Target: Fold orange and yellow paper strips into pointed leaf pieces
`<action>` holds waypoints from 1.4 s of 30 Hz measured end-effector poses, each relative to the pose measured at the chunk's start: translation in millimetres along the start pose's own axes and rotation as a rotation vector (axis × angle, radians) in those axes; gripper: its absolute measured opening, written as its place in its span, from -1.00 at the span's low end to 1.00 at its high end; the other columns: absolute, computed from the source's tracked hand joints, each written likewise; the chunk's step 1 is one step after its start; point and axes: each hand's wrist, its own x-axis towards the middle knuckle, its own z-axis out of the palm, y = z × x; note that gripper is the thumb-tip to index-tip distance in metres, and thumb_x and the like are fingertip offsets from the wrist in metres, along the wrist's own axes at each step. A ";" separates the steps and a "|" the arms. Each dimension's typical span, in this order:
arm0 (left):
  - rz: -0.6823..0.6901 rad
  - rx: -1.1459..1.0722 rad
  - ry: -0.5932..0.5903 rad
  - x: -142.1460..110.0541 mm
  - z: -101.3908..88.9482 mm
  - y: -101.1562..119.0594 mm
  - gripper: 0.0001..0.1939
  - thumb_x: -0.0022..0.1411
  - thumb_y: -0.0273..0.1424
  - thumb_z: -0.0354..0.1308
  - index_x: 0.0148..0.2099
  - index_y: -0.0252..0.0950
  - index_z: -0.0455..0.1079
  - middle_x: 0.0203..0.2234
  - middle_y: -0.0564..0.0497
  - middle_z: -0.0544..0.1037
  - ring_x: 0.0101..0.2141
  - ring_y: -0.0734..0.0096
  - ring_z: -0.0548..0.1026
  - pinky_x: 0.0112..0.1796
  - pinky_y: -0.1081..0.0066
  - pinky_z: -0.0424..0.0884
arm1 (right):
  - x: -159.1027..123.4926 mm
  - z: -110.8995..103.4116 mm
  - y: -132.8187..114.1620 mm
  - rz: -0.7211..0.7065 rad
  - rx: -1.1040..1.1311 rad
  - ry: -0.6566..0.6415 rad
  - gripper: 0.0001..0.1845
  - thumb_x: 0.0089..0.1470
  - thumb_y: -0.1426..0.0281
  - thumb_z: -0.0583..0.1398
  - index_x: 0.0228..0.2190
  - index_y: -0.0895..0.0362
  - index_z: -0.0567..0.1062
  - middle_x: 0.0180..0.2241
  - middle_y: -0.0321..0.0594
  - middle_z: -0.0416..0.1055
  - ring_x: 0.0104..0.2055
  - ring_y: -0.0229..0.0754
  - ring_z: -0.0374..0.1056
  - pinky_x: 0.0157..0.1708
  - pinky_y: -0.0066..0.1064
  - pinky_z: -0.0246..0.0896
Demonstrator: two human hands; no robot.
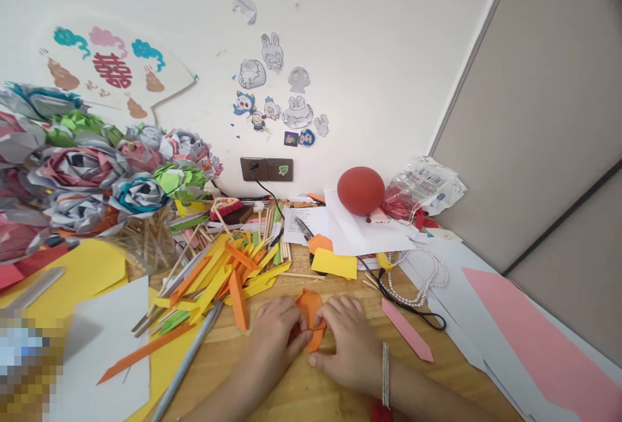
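Observation:
Between my two hands, a piece of folded orange paper (310, 308) is held just above the wooden table. My left hand (278, 326) pinches its left edge, with the thumb at the lower side. On the opposite edge my right hand (346, 334) grips the paper with fingers curled; a silvery bracelet circles that wrist. The fingers partly cover the paper, so its full shape is hidden. Close to my left hand lies an orange paper strip (238, 301). To the right of my right hand rests a pink paper strip (407, 330) with pointed ends.
Folded paper flowers (80, 166) crowd the left side. Yellow and orange strips (214, 282) pile up with wooden sticks. Behind my hands are a yellow paper piece (334, 263) and a red balloon (361, 190). Pearl strings (440, 273) and large paper sheets (449, 299) lie right.

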 end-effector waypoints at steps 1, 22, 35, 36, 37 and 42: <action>0.005 0.000 -0.001 0.0 -0.1 0.0 -0.90 0.12 -0.42 0.11 -0.45 -0.26 0.32 -0.45 0.04 0.43 -0.33 0.26 0.37 -0.29 0.32 0.19 | 0.7 -0.5 0.4 0.009 0.019 0.003 -0.68 -0.22 0.34 0.32 -0.40 0.10 0.33 -0.37 -0.33 0.29 -0.29 -0.14 0.18 -0.24 -0.30 -0.02; 0.018 -0.023 0.043 -2.7 0.1 0.1 -0.89 0.11 -0.42 0.14 -0.45 -0.25 0.31 -0.45 0.04 0.44 -0.33 0.26 0.38 -0.30 0.33 0.21 | 4.8 1.5 4.8 0.086 0.112 0.118 -0.87 -0.04 0.58 0.11 -0.43 0.12 0.32 -0.50 -0.32 0.29 -0.42 -0.19 0.21 -0.42 -0.41 0.00; 0.218 -0.045 0.278 3.2 -17.4 -41.9 -0.80 0.23 -0.42 -0.01 -0.19 -0.22 0.44 -0.24 -0.03 0.56 -0.21 0.28 0.50 -0.17 0.30 0.42 | 6.1 -3.9 6.4 -0.138 0.053 -0.119 -0.74 -0.14 0.43 0.33 -0.40 0.12 0.35 -0.38 -0.33 0.35 -0.29 -0.19 0.23 -0.30 -0.40 0.06; 0.276 -0.036 0.265 3.4 -17.2 -46.3 -0.78 0.26 -0.41 -0.03 -0.17 -0.21 0.45 -0.19 -0.03 0.56 -0.16 0.29 0.50 -0.13 0.31 0.42 | 6.5 -6.4 8.7 -0.193 0.042 -0.130 -0.75 -0.13 0.43 0.33 -0.40 0.12 0.35 -0.37 -0.32 0.36 -0.28 -0.19 0.23 -0.29 -0.40 0.07; 0.326 -0.022 0.246 3.3 -16.5 -49.6 -0.75 0.29 -0.40 -0.05 -0.15 -0.21 0.45 -0.16 -0.03 0.55 -0.13 0.30 0.49 -0.10 0.31 0.41 | 7.0 -8.9 10.9 -0.245 0.019 -0.133 -0.76 -0.11 0.42 0.32 -0.40 0.12 0.36 -0.36 -0.31 0.37 -0.27 -0.18 0.23 -0.29 -0.40 0.07; 0.456 0.040 0.201 0.9 -15.9 -50.6 -0.73 0.32 -0.41 -0.08 -0.16 -0.20 0.47 -0.19 -0.03 0.57 -0.11 0.34 0.49 -0.09 0.36 0.43 | 9.9 -16.7 19.4 -0.440 -0.216 -0.078 -0.86 0.01 0.36 0.24 -0.39 0.14 0.37 -0.38 -0.24 0.38 -0.33 -0.17 0.20 -0.34 -0.36 0.08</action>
